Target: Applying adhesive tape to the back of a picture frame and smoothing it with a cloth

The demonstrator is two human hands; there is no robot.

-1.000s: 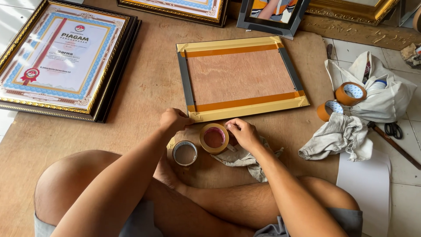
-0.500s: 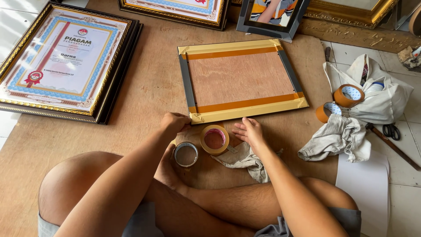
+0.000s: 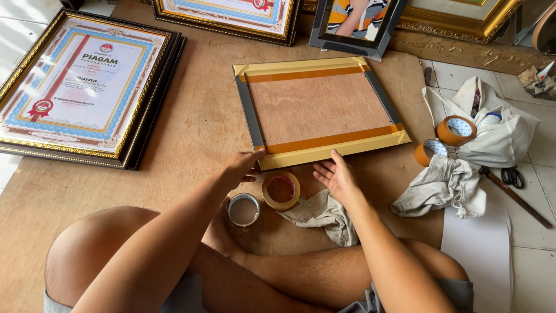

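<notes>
As both my open, empty hands, left hand (image 3: 242, 166) and right hand (image 3: 336, 175), reach the gold, face-down, brown-taped picture frame (image 3: 319, 110), taping seems finished; lifting it needs grips on its near edge, beyond the brown tape roll (image 3: 281, 190).

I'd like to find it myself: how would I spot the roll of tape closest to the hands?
Start at the face-down picture frame on the brown board. Just below its near edge, between both hands, lies the brown tape roll. Beside it sits a silver roll; two more brown rolls lie by the white bag.
</notes>
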